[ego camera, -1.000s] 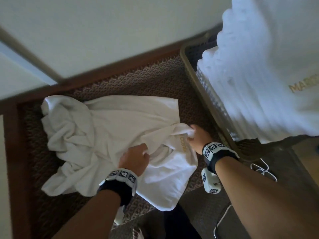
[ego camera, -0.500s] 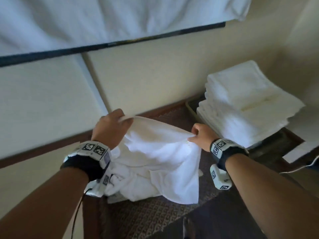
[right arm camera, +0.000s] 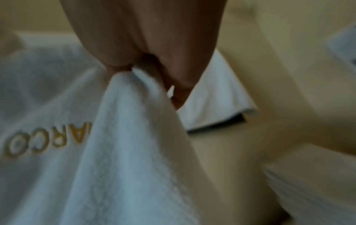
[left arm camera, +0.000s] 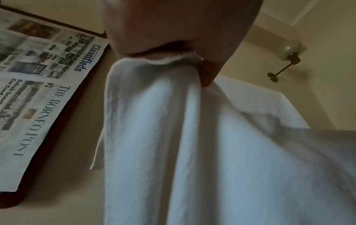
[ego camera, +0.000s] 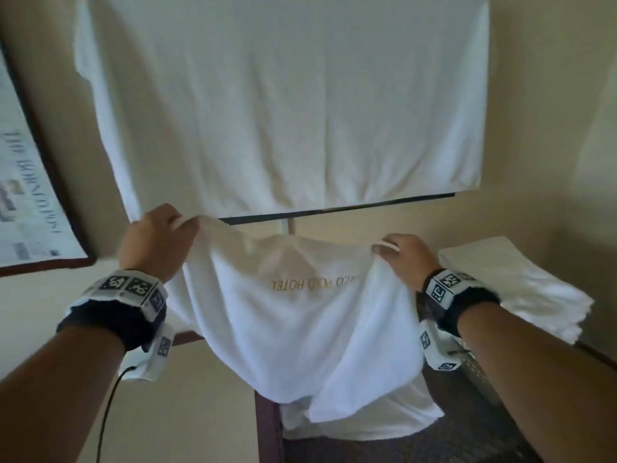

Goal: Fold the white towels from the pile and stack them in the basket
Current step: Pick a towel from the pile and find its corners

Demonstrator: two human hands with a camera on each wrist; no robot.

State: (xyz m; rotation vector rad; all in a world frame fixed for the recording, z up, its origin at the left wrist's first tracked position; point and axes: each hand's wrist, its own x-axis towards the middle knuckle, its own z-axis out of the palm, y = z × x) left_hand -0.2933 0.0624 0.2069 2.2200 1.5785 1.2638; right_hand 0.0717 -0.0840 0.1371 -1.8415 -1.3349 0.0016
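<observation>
Done: stack of folded towels (ego camera: 514, 285) seen in basket (ego camera: 480, 372) | Now: towel (ego camera: 300, 329) held unfolded, pinched by left hand (ego camera: 157, 242) and right hand (ego camera: 405, 259) | Left: folding, stacking, remaining pile (ego camera: 360, 426).

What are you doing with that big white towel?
A person is folding towels. The left hand and the right hand each pinch a top corner of a white towel, holding it up and spread open, gold hotel lettering showing. Its bottom hangs down onto more white cloth below. A stack of folded towels sits on the right, on top of the basket. This one is not folded yet.
</observation>
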